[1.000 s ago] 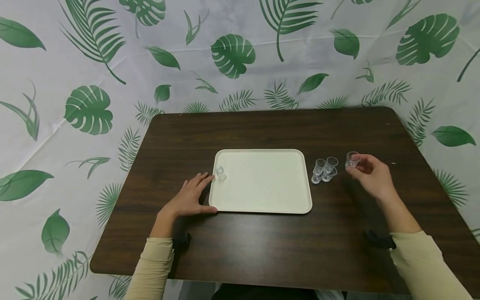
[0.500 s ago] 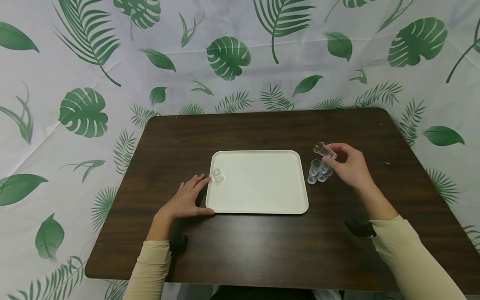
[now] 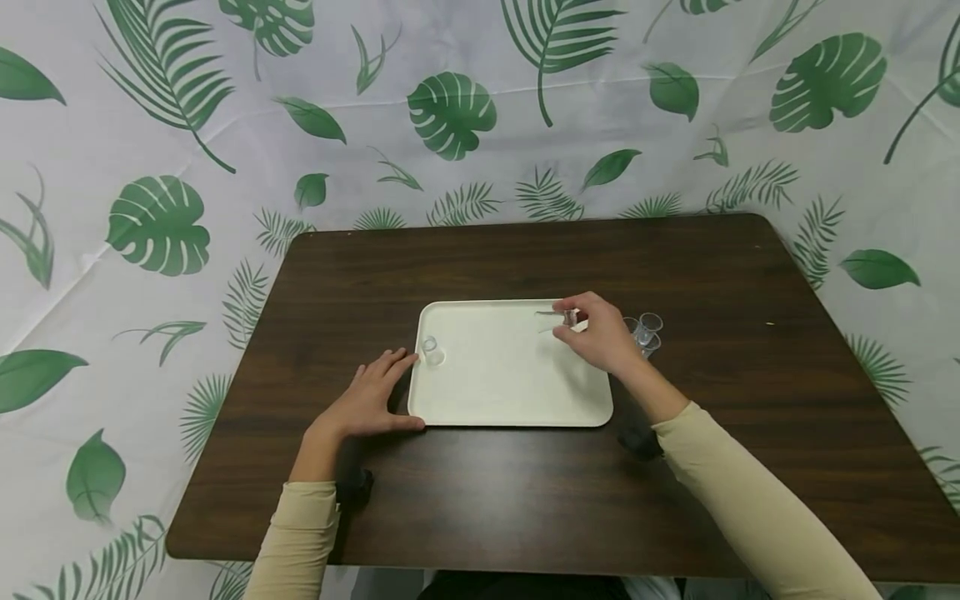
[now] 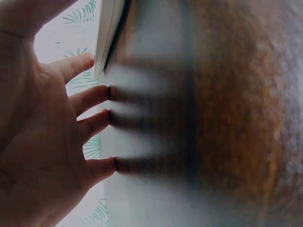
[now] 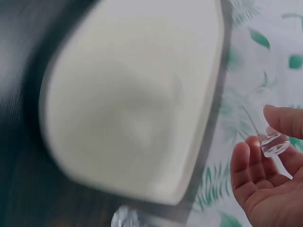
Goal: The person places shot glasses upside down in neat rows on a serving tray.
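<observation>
Pinching a clear cup [image 5: 276, 145], your right hand [image 3: 600, 335] hovers over the cream tray [image 3: 495, 379]. Your left hand [image 3: 366, 400], fingers spread, rests at its edge.

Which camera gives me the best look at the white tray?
The head view: nearly the whole tray shows, except where the right hand covers it. The left wrist view catches only an edge; the right wrist view is close but blurred and cut off.

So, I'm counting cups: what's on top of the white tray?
One clear cup sits on the tray, at its left side. The right hand holds a second cup above the tray, covering its far right corner in the head view; the right wrist view shows no cup there.
</observation>
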`<move>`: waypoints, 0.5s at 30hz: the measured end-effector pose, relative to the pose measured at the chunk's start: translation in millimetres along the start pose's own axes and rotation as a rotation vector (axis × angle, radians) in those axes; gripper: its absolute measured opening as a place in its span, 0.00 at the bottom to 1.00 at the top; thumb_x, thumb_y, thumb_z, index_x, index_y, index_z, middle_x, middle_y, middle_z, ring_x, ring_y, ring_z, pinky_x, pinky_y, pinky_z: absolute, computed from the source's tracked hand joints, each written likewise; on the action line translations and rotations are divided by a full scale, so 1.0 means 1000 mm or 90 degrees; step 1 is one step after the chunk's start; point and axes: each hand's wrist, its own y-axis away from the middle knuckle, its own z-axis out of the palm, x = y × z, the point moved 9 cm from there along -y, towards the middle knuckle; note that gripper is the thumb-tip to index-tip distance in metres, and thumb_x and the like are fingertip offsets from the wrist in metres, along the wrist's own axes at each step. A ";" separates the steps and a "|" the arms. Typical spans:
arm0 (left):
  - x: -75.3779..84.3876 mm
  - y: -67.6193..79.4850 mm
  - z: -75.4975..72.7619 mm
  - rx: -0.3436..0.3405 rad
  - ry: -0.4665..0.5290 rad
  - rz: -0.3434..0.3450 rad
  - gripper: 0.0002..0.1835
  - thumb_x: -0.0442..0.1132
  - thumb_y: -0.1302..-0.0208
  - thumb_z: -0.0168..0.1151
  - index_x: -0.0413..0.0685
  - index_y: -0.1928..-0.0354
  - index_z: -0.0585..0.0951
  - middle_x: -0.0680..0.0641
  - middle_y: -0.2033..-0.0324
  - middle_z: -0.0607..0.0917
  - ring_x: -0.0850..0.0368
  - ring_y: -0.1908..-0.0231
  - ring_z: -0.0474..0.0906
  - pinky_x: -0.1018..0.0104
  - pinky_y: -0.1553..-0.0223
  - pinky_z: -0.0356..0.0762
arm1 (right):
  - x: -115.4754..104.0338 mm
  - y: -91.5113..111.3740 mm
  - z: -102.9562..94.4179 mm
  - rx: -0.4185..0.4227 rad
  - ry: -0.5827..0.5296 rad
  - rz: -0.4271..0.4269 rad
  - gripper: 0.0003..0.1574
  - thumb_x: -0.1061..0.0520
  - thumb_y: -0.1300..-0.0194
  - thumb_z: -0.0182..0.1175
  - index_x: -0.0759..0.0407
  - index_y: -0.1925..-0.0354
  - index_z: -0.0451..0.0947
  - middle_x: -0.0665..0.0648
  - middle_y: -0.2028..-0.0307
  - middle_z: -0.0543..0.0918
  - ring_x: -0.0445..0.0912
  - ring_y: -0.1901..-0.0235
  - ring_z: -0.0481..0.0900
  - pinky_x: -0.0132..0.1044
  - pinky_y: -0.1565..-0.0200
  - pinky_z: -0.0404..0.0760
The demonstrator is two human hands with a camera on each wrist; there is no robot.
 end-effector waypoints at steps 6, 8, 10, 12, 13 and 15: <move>0.003 0.000 -0.002 0.009 0.008 0.008 0.58 0.67 0.54 0.72 0.51 0.24 0.58 0.38 0.27 0.57 0.36 0.27 0.47 0.28 0.35 0.42 | -0.013 -0.010 0.039 -0.007 -0.025 -0.015 0.20 0.61 0.42 0.67 0.63 0.50 0.81 0.59 0.57 0.84 0.54 0.59 0.80 0.46 0.56 0.76; 0.002 0.000 -0.001 0.008 0.006 0.007 0.58 0.67 0.53 0.72 0.50 0.24 0.58 0.37 0.27 0.57 0.36 0.27 0.47 0.28 0.35 0.42 | -0.018 -0.013 0.051 -0.008 -0.039 -0.014 0.20 0.61 0.43 0.67 0.62 0.51 0.81 0.57 0.57 0.84 0.52 0.59 0.80 0.45 0.56 0.76; 0.002 0.000 -0.001 0.004 0.005 0.004 0.59 0.67 0.53 0.72 0.51 0.24 0.57 0.38 0.27 0.56 0.37 0.27 0.46 0.28 0.35 0.42 | -0.023 -0.015 0.062 -0.012 -0.047 -0.010 0.21 0.62 0.44 0.68 0.61 0.51 0.80 0.56 0.58 0.84 0.51 0.59 0.80 0.44 0.56 0.76; 0.001 0.000 -0.001 0.001 0.004 0.001 0.59 0.67 0.53 0.72 0.52 0.24 0.56 0.39 0.26 0.56 0.38 0.27 0.46 0.29 0.35 0.41 | -0.028 -0.017 0.074 -0.019 -0.047 -0.003 0.20 0.62 0.44 0.68 0.60 0.51 0.80 0.55 0.59 0.83 0.49 0.60 0.80 0.43 0.56 0.76; 0.000 0.000 -0.001 0.000 0.003 -0.001 0.59 0.68 0.53 0.72 0.52 0.24 0.56 0.39 0.26 0.55 0.38 0.26 0.45 0.29 0.35 0.41 | -0.031 -0.018 0.079 -0.023 -0.043 -0.005 0.20 0.62 0.45 0.68 0.59 0.51 0.80 0.54 0.59 0.83 0.49 0.60 0.79 0.43 0.56 0.76; 0.000 0.000 -0.001 -0.001 0.006 -0.003 0.59 0.68 0.53 0.72 0.53 0.24 0.56 0.39 0.26 0.55 0.38 0.26 0.45 0.29 0.34 0.41 | -0.037 -0.020 0.090 -0.032 -0.032 -0.007 0.20 0.62 0.45 0.68 0.59 0.51 0.80 0.53 0.59 0.83 0.47 0.61 0.78 0.41 0.57 0.76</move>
